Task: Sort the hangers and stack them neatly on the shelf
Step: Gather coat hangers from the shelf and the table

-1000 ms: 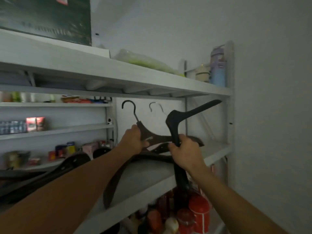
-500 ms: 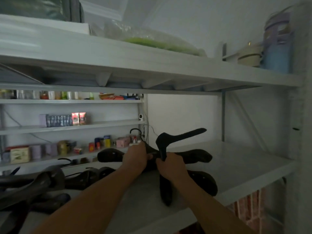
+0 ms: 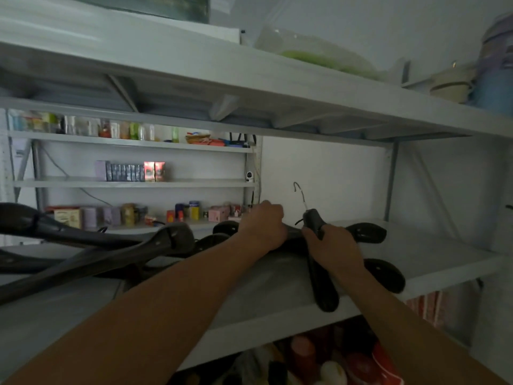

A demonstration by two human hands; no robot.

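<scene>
Hangers (image 3: 369,232), black and broad-shouldered, lie flat on the white shelf (image 3: 444,259) directly under and between both hands. Right hand (image 3: 333,250): fingers curled round the neck of one black hanger (image 3: 323,284). Its silver hook (image 3: 299,194) rises just above the knuckles; one arm runs down below the wrist to the shelf's front edge. Rounded hanger ends project to the right of this hand, one beyond it and one nearer the shelf edge. Left hand (image 3: 262,225): palm down on the hangers, just left of the right hand; whether its fingers grip cannot be told. More black hangers (image 3: 116,245) lie in a loose pile well to the left of the left forearm. Small boxes (image 3: 130,171) and bottles stand on the far shelves; their labels are too blurred to read.
</scene>
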